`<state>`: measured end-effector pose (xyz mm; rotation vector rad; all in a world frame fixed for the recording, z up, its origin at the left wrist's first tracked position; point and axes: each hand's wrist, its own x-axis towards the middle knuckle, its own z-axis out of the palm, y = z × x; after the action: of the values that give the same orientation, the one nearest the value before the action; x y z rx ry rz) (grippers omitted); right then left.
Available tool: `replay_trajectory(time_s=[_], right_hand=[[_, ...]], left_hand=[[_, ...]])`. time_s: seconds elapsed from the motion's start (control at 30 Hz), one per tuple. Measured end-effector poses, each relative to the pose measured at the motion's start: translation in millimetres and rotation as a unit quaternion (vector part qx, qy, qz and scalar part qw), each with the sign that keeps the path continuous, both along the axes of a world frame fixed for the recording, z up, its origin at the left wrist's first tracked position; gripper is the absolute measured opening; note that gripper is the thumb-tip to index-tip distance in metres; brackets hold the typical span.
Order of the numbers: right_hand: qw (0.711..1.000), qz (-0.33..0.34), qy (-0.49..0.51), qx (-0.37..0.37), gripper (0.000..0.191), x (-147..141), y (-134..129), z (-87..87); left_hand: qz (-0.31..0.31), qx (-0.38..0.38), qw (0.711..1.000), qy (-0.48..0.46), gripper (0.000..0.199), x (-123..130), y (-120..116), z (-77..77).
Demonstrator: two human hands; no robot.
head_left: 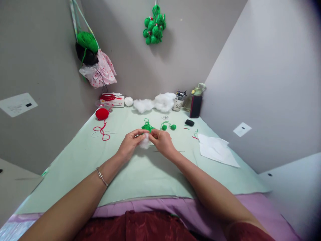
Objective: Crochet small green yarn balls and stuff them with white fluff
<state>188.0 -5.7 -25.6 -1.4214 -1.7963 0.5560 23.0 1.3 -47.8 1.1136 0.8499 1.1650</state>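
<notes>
A small tuft of white fiber stuffing [144,143] hangs between my hands over the middle of the table. My left hand [130,143] pinches it from the left, thumb and fingers pressed together. From the right, my right hand [162,140] closes its thumb and fingertips at the tuft's edge. Just beyond the fingertips is green crocheted yarn work [147,126]; whether a finger touches it I cannot tell. Two small green crocheted balls [168,127] with yarn tails lie behind my right hand. A thin needle-like tool [181,151] lies partly hidden under my right wrist.
Red yarn [102,114] trails loose strands at left. Along the back stand a box [117,101], stuffing heaps [164,102], a cup of tools [178,102] and a phone [196,107]. White paper [217,150] lies at right. Green crocheted pieces [154,30] hang on the wall.
</notes>
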Motion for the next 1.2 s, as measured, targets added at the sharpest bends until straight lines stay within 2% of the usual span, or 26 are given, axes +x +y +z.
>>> replay_trajectory(time_s=[0.17, 0.37, 0.5, 0.63, 0.77, 0.9, 1.2], right_hand=[[1.0, 0.02, 0.0, 0.006, 0.027, -7, -7, 0.2], [0.997, 0.058, 0.049, -0.034, 0.027, -11, -2, -6.8], [0.992, 0.063, 0.088, -0.063, 0.034, -9, 5, -9.1], [0.992, 0.056, 0.097, -0.059, 0.029, -6, 6, -7.8], [0.995, 0.049, 0.074, -0.041, 0.027, -5, 2, -6.1], [0.996, 0.072, 0.032, -0.03, 0.025, -6, -3, -3.7], [0.995, 0.082, -0.058, -0.005, 0.013, -30, -19, -16.9]], left_hand=[[0.04, 0.018, 0.999, -0.009, 0.04, 2, 2, -3.7], [0.102, 0.065, 0.993, 0.004, 0.037, 7, 10, -11.5], [0.102, 0.082, 0.991, 0.009, 0.034, 6, 5, -9.5], [0.077, 0.076, 0.994, 0.006, 0.027, 5, -3, -4.5], [0.062, 0.065, 0.996, 0.002, 0.029, 5, -3, -2.6], [0.056, 0.046, 0.997, 0.007, 0.032, 3, 3, -6.1], [0.122, 0.031, 0.992, 0.008, 0.021, 7, 5, -16.9]])
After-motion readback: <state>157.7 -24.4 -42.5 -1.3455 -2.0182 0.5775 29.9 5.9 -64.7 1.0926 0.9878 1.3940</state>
